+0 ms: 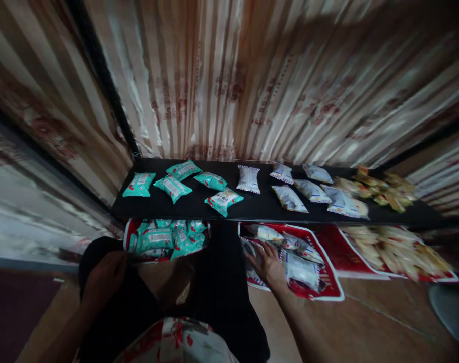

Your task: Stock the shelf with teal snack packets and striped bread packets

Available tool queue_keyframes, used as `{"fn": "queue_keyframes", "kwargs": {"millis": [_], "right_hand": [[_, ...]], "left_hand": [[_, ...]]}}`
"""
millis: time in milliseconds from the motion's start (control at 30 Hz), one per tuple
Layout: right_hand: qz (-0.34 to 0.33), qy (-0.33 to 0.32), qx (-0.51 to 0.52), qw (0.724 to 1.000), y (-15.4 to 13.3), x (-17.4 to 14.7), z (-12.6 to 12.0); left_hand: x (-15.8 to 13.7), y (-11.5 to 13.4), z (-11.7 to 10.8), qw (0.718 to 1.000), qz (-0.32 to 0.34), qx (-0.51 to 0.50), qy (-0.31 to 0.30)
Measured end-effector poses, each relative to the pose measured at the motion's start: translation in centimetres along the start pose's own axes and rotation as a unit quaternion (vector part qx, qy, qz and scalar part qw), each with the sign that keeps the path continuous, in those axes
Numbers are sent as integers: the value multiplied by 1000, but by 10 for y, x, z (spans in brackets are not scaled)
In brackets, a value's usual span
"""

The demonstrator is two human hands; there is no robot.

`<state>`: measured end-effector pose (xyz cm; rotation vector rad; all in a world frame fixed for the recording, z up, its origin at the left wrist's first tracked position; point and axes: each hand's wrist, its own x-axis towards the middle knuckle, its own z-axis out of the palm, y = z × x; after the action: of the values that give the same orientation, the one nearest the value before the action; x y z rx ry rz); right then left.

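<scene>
My right hand reaches into a red box of white-and-blue snack packets below the shelf. Its fingers are spread over a packet at the box's left side, touching it; no firm grip shows. My left hand rests by my left knee, close to the left corner of a box of teal snack packets; it is dark, and its fingers are hard to make out. On the black shelf above lie several teal packets at the left and several white-and-blue packets from the middle rightward.
Yellowish packets lie at the shelf's right end. Beneath them another red box holds long pale-yellow packets. A patterned curtain hangs behind the shelf, between dark posts. A greyish round object stands at the far right.
</scene>
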<state>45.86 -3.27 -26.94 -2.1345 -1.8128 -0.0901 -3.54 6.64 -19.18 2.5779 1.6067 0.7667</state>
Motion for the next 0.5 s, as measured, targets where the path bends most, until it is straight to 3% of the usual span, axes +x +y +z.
{"fn": "queue_keyframes", "kwargs": {"millis": [100, 200, 333, 433, 500], "right_hand": [[-9, -28, 18, 999, -4, -30, 14], [58, -55, 4, 997, -10, -36, 15], [123, -35, 3, 992, -31, -20, -7], [140, 19, 65, 988, -58, -15, -24], [206, 22, 118, 971, -76, -22, -31]], "left_hand": [[2, 2, 1, 1000, -17, -7, -1], [0, 0, 1, 999, -35, -23, -10], [-5, -2, 0, 998, -43, -44, -25], [-7, -2, -1, 997, -52, -48, -25], [-6, -1, -2, 997, -56, -46, -29]]}}
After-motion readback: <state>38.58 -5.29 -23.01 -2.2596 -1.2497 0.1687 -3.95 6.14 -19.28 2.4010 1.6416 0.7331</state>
